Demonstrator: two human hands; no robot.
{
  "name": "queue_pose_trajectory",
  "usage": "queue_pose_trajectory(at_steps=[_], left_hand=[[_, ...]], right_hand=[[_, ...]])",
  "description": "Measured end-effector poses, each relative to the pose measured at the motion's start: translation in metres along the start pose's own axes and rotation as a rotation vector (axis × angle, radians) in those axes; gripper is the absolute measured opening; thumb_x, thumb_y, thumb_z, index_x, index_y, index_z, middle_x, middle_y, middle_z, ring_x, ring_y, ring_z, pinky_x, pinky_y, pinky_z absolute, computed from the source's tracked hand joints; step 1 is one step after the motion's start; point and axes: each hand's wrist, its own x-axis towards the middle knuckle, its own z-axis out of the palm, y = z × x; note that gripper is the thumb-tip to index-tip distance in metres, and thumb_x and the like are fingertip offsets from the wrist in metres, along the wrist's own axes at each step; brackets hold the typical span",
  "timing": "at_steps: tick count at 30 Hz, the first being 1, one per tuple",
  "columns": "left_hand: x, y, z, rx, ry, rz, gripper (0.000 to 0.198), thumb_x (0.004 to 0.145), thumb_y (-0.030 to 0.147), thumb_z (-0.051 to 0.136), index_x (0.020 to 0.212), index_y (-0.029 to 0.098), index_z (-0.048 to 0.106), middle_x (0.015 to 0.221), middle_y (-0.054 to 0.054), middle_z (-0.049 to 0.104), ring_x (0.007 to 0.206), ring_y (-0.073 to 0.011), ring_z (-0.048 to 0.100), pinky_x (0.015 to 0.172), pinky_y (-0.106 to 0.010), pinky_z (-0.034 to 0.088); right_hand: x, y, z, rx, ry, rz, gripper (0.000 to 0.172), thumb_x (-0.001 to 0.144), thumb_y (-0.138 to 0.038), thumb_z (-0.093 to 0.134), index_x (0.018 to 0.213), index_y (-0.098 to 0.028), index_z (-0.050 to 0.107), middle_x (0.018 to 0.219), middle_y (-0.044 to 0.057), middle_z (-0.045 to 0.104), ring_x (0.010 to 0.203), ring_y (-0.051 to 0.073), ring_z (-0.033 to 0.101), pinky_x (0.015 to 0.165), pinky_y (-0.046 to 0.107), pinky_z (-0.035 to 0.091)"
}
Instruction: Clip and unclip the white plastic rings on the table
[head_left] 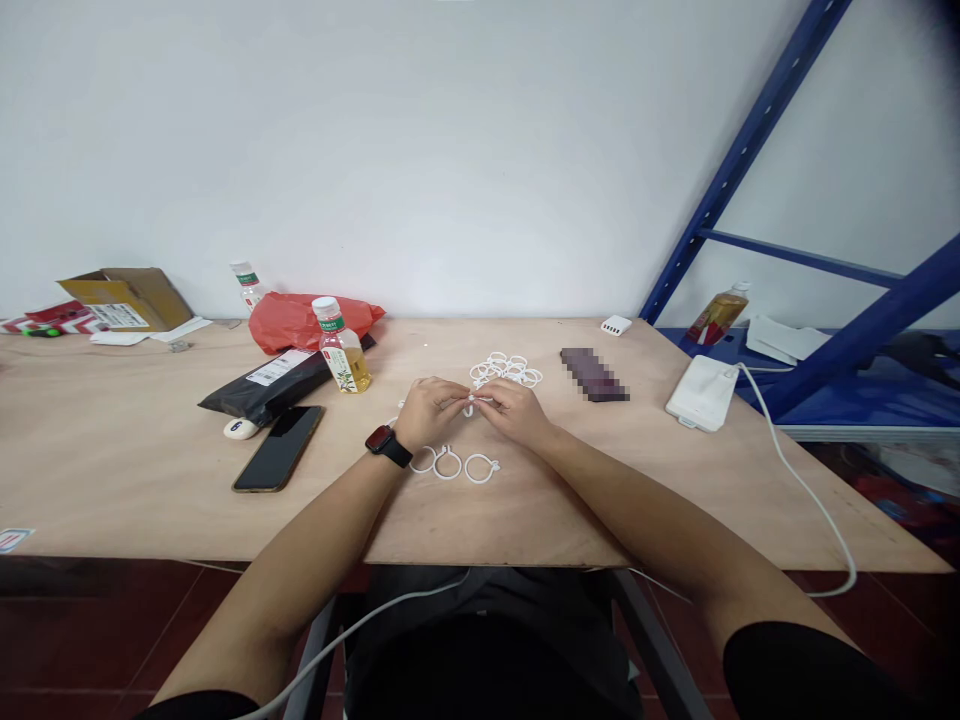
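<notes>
Over the middle of the table (555, 500), my left hand (433, 408) and my right hand (516, 408) meet at the fingertips. Both are closed in a pinch on one small white plastic ring (469, 408), mostly hidden by the fingers. Just behind them lies a pile of several white rings (517, 370). Nearer to me, a white ring with a small tab (480, 482) lies flat, and another white ring (448, 476) is to its left. More rings are partly covered by my left hand and wrist, which wears a black watch (388, 446).
Left are a phone (279, 450), a black parcel (262, 392), a drink bottle (345, 350) and a red bag (289, 318). Right are a pixelated dark object (595, 375), a white charger (616, 325) and a power bank (702, 393) with a cable. A blue rack (720, 190) stands beyond.
</notes>
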Motion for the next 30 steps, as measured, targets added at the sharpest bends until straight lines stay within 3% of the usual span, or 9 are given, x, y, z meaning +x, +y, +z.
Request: queue_pose_trajectory(at_steps=[15, 30], left_hand=[[-0.002, 0.011, -0.001, 0.047, -0.005, -0.004, 0.017, 0.092, 0.032, 0.056, 0.092, 0.022, 0.070, 0.102, -0.004, 0.075, 0.095, -0.0190, 0.067, 0.093, -0.041, 0.044], [0.000, 0.015, 0.002, 0.059, -0.026, -0.067, 0.018, 0.094, 0.031, 0.052, 0.091, 0.023, 0.069, 0.100, -0.004, 0.074, 0.095, -0.0194, 0.066, 0.094, -0.041, 0.043]], right_hand=[[0.000, -0.007, -0.001, -0.019, -0.013, 0.038, 0.011, 0.091, -0.026, 0.057, 0.087, -0.022, 0.066, 0.083, 0.004, 0.070, 0.074, 0.017, 0.062, 0.068, 0.030, 0.049], [-0.001, -0.008, 0.000, -0.049, 0.005, 0.068, 0.013, 0.092, -0.027, 0.055, 0.085, -0.022, 0.065, 0.079, 0.004, 0.069, 0.073, 0.017, 0.062, 0.070, 0.030, 0.049]])
